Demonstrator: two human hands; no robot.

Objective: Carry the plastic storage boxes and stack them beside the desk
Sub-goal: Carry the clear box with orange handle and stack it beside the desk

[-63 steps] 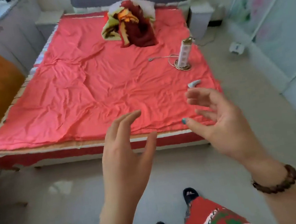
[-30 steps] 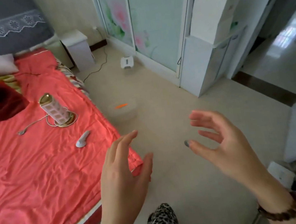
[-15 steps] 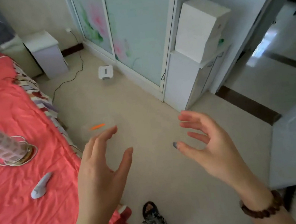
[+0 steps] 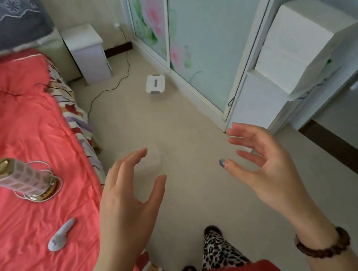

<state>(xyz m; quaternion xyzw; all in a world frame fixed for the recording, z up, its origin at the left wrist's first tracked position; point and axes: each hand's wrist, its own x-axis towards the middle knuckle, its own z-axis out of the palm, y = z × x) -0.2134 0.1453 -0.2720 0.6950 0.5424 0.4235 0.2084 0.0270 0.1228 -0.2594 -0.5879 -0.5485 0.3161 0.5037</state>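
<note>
Head view looks down at a bedroom floor with both hands raised in front of the body and holding nothing. The left hand [image 4: 125,201] is spread, fingers loosely fanned and palm turned inward; the right hand [image 4: 266,167] mirrors it, fingers apart and slightly curled. They face each other with a gap between them, a posture that reads as readiness to take hold of something wide from both sides.

The likely target is a clear plastic storage box [image 4: 147,160] on the floor just right of the bed [image 4: 25,137], partly hidden behind the left fingers; it is faint and hard to make out. A small white box [image 4: 155,84] lies farther off, near the sliding wardrobe door [image 4: 197,42]. No desk is in view. On the bed's red cover, a tower power strip [image 4: 20,179] stands well left of the hands.
</note>
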